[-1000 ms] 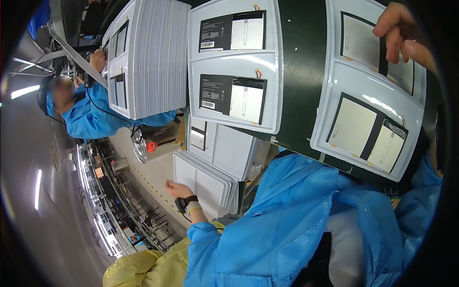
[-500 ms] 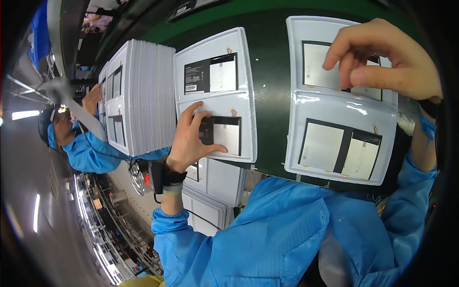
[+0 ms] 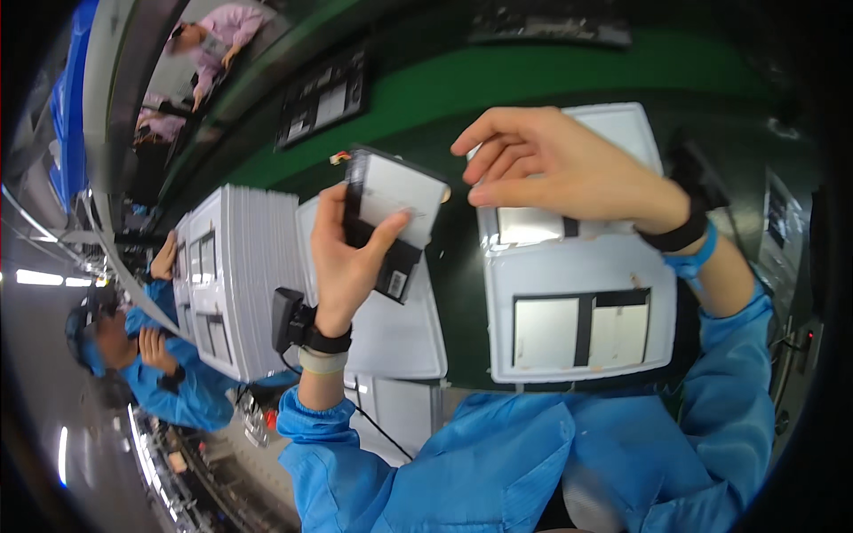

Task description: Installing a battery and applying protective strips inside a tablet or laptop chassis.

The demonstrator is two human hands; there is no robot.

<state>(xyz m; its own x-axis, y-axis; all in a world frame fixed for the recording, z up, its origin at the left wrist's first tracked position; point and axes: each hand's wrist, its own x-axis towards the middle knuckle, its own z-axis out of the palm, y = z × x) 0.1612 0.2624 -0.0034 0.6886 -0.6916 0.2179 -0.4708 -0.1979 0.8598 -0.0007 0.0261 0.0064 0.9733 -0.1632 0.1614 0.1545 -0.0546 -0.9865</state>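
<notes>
My left hand (image 3: pixel 340 271) grips a flat battery pack (image 3: pixel 402 188) with silver cells, a black label area and a small connector lead. It is lifted and tilted above the left white tray (image 3: pixel 404 345), with the thumb lying across its face. Whether a second pack lies behind it, I cannot tell. My right hand (image 3: pixel 569 169) hovers over the far part of the right white tray (image 3: pixel 533 269), fingers loosely bent, thumb apart, nothing visible in them. Under it a silver battery pack (image 3: pixel 530 226) is partly hidden. Another battery pack (image 3: pixel 546 330) lies in the near compartment.
A tall stack of white trays (image 3: pixel 259 284) stands at the left, and more trays (image 3: pixel 402 400) sit lower down. Beyond the dark table, a green belt (image 3: pixel 418 98) carries a black device (image 3: pixel 327 99). A co-worker in blue (image 3: pixel 191 386) is beside the stack; people in pink (image 3: pixel 233 31) are farther off.
My left hand has gone from resting at the left tray to holding a battery pack raised above it. The right hand sits farther left relative to its tray. The whole view has shifted.
</notes>
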